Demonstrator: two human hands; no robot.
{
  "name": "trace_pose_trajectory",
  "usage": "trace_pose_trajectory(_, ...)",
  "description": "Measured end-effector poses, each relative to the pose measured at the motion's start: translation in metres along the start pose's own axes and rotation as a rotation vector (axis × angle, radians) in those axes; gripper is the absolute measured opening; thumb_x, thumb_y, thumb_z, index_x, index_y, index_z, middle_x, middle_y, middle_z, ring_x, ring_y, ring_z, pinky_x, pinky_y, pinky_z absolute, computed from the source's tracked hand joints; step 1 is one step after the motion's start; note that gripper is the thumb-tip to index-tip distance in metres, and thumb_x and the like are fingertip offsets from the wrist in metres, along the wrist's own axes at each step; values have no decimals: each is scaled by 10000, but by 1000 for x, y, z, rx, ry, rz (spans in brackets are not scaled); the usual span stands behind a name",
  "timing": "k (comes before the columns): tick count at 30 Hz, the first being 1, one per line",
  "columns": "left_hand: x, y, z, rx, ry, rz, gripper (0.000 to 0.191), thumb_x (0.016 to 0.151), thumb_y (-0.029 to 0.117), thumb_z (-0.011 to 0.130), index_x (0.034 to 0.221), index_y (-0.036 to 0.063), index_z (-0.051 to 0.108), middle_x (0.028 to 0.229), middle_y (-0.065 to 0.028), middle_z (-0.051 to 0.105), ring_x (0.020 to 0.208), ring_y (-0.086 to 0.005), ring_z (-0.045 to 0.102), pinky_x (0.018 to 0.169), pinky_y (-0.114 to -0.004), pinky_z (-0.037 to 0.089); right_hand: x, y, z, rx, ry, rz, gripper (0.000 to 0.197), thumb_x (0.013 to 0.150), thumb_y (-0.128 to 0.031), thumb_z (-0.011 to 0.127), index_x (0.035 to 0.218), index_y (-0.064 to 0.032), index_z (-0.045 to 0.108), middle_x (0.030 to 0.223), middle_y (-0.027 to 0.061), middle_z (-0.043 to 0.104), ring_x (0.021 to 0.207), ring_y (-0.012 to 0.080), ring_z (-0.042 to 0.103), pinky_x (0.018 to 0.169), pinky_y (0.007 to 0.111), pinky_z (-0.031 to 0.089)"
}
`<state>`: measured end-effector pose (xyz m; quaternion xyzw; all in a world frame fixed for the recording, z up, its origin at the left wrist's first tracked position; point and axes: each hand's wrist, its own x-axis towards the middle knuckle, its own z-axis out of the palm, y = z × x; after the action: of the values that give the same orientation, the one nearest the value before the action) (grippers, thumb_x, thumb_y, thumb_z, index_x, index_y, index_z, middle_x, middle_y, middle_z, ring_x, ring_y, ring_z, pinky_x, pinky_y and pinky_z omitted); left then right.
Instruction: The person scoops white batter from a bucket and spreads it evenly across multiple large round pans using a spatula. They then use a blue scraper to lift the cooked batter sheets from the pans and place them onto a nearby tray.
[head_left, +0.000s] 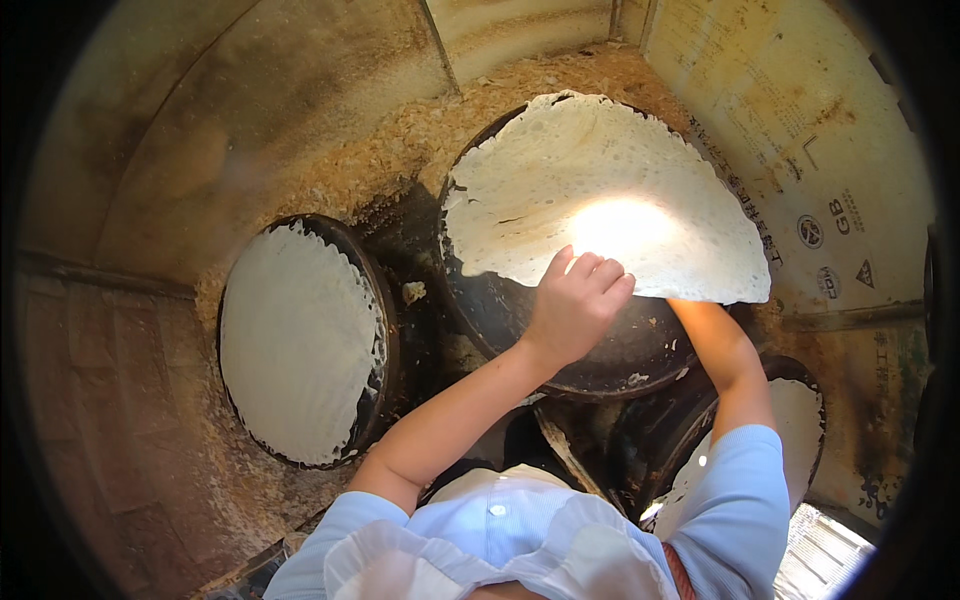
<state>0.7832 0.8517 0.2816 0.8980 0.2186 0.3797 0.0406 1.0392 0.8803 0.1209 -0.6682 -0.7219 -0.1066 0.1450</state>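
Observation:
A large thin round flatbread (600, 165) lies over the far part of a dark round griddle (630, 337), its near edge raised and folded away from the griddle's bare near part. My left hand (581, 304) grips that near edge with bent fingers. My right forearm (709, 337) reaches under the sheet at its right side; the right hand is hidden beneath it. A bright patch of light falls on the sheet above my left hand.
Another griddle on the left holds a pale batter sheet (300, 345). A third, at lower right, holds a pale sheet (799, 427), partly behind my right arm. Crumbs and flakes (397, 142) lie behind the griddles, against board walls (810, 150) bearing print.

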Motion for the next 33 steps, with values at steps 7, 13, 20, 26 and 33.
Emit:
trace_pose_trajectory(7,23,-31,-14,-36,-5,-111,127,674,99,694,788,119,640,755,-10,582,761,-212,560,744,-358,429,-72,-220,-37,107,-2,-732,258,765,-174,562,990,-69,631,979,179,639,982,311,594,766,426,505)
trace_pose_trajectory(13,58,-20,-36,53,71,38,94,685,102,622,778,111,621,803,-21,594,829,-191,573,807,-351,439,56,-53,29,169,-42,-100,260,745,-152,574,983,-71,638,1001,159,640,974,304,596,786,428,495)
trace_pose_trajectory(20,17,2,-2,-80,-123,159,146,685,89,627,826,87,588,834,-1,615,774,-169,613,624,-333,500,-73,91,-35,21,197,254,265,722,-126,588,975,-72,646,1027,137,640,964,297,598,809,430,484)
trace_pose_trajectory(26,-119,-15,75,-35,-421,56,68,716,111,560,717,129,494,667,-9,506,578,-190,571,485,-376,458,-226,-69,-142,170,-299,209,529,547,28,638,1044,-153,635,1087,52,587,1048,284,520,843,390,441)
trace_pose_trajectory(33,-231,-11,-43,-205,-406,141,30,761,145,626,781,124,623,844,-5,661,753,-225,633,624,-329,508,-285,-210,-217,194,-487,208,538,668,-7,661,1167,-206,621,1457,120,270,1345,380,209,1076,560,158)
